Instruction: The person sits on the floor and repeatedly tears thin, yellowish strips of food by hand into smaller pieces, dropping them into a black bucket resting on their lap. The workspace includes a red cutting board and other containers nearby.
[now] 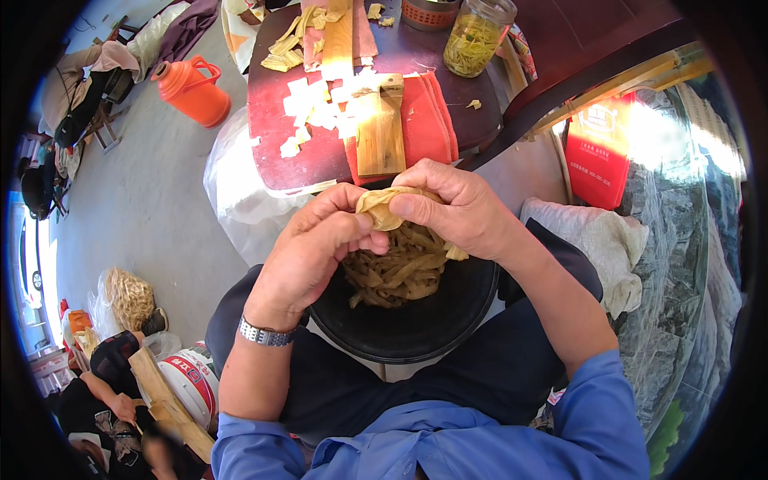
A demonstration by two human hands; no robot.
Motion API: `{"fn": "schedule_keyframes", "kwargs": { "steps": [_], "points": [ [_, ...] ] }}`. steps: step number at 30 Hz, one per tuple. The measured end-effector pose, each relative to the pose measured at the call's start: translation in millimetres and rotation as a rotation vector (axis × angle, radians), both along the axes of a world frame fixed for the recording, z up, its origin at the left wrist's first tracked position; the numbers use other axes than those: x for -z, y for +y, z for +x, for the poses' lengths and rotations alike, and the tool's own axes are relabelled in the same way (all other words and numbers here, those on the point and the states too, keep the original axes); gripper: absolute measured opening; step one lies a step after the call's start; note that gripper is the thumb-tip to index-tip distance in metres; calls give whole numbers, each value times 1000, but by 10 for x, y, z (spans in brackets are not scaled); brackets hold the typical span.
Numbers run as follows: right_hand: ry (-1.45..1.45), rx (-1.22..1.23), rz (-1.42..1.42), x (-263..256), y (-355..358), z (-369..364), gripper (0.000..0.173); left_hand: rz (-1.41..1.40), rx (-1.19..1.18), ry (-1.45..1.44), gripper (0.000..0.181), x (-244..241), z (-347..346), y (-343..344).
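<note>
My left hand and my right hand pinch a pale yellow folded strip, perhaps plant leaf or husk, between fingers and thumbs. One end of the strip hangs below my right palm. Both hands are above a black round basin between my knees, which holds a heap of brownish soft strips. In front, a small wooden board with a handle lies on red cloths on a dark red table. Pale cut pieces are scattered to the board's left.
A glass jar of yellow-green strips stands at the table's back right. An orange thermos flask is on the floor at left. A white woven sack lies at right. Another person is at lower left, beside a white bucket.
</note>
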State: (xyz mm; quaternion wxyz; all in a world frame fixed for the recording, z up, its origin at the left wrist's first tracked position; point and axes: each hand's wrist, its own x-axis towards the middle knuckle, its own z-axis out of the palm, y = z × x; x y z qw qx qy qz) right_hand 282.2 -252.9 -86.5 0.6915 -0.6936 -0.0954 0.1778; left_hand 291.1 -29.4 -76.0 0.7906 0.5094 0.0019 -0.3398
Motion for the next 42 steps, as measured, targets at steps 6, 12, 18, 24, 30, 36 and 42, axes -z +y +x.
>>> {"fn": "schedule_keyframes", "kwargs": {
  "steps": [6,12,18,24,30,36,42],
  "points": [
    [456,-17,310,-15,-64,-23,25,423,-105,-343,13,18,-93,-211],
    [275,20,-18,-57,73,-77,37,387,-20,-283,19,-98,-211,-257],
    [144,-48,-51,-46,80,-37,38,417,-184,-188,24,-49,-120,-122],
    [39,-35,-237,-137,-38,8,27,316,-389,-197,22,-37,-8,73],
    [-129,21,-301,-93,-82,-33,22,546,-272,-694,14,-102,19,152],
    [-315,-131,-486,52,11,-78,23,960,300,-1253,22,53,-95,-133],
    [-242,-348,-439,48,-72,-187,24,754,643,-669,22,-54,-137,-2]
  ]
}}
